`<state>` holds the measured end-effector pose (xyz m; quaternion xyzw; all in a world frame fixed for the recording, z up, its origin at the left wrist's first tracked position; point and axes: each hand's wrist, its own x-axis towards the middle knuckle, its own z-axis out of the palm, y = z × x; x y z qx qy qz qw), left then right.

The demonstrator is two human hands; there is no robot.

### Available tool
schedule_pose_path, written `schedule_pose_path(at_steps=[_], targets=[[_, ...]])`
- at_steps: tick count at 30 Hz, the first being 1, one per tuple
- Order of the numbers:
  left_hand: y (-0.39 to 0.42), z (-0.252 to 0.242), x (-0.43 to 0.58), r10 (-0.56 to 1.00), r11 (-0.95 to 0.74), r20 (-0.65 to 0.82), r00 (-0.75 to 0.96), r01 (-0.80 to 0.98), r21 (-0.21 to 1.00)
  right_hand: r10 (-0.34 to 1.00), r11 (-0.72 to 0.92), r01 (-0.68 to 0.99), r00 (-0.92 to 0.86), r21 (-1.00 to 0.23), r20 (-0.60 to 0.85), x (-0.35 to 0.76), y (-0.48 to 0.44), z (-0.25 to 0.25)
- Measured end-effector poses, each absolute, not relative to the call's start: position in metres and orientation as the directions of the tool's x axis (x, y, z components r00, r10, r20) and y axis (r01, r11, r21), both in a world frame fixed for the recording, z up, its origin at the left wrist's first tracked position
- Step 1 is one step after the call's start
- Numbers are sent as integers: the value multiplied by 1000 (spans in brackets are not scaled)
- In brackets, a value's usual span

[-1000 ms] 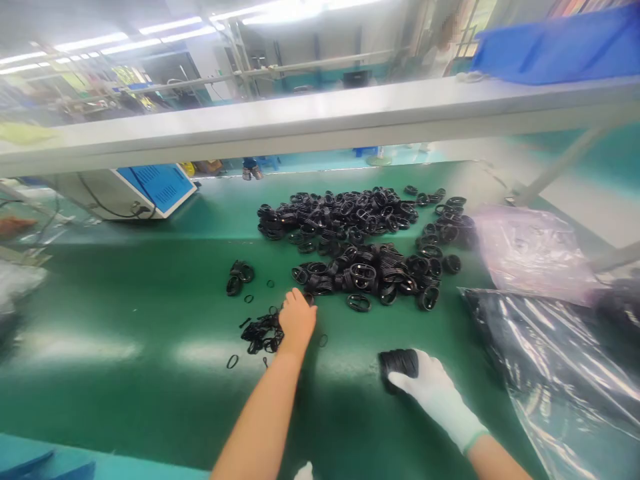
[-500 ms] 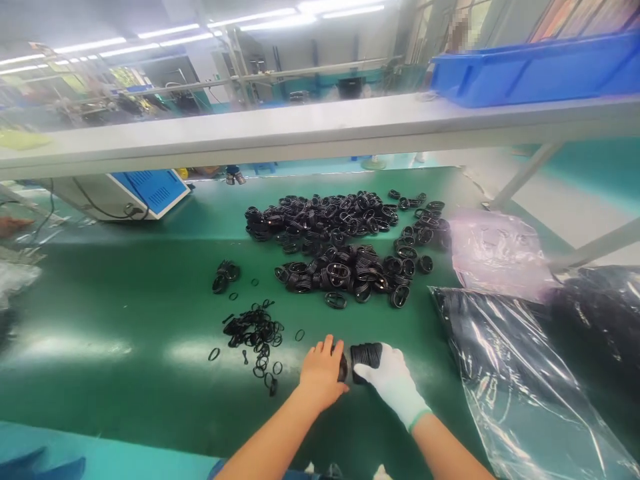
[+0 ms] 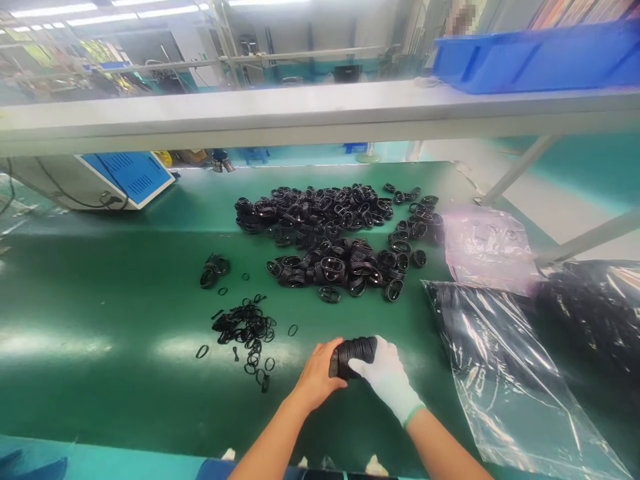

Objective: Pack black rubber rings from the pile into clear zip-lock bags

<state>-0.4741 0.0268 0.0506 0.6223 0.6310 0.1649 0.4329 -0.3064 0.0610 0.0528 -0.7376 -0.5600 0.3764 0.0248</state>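
Near the front of the green table, a row of black coiled cables [image 3: 356, 353] is held between both hands, the coils pressed side by side. My left hand [image 3: 319, 375], bare, closes around the left end, fingers behind and thumb in front. In a white glove, my right hand [image 3: 393, 379] grips the right end with its thumb across the front. To the left of the hands lies a loose heap of small black bands [image 3: 247, 323]. Farther back, a big pile of similar coiled cables [image 3: 320, 213] spreads over the table.
A few coils [image 3: 214, 270] lie apart at the left. On the right are a clear plastic bag [image 3: 510, 373] with dark contents and a pinkish bag [image 3: 487, 247]. Overhead, a white shelf [image 3: 280, 117] carries a blue bin [image 3: 535, 60]. A blue-and-white machine [image 3: 130, 177] stands back left.
Coils in my left hand have come together with those in my right, closing the gap into one row. The view has shifted slightly.
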Motion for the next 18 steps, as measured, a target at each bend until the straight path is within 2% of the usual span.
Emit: schedule_pose_path(at_steps=[6,9,14,18], targets=[[28,36,-478,934,161,-316,165,597,786,879,-320,897,161,-305,-449,-323,53,64],[30,30,-479,931,162,-323,168,603,781,871,-368,895,238,-251,-430,-342,46,64],[32,26,-479,944,89,-261,202,605,791,886,-427,875,353,-231,-301,-365,40,55],[31,16,-479,955,61,-225,192,615,786,904,-424,862,385,-276,-187,-373,39,48]])
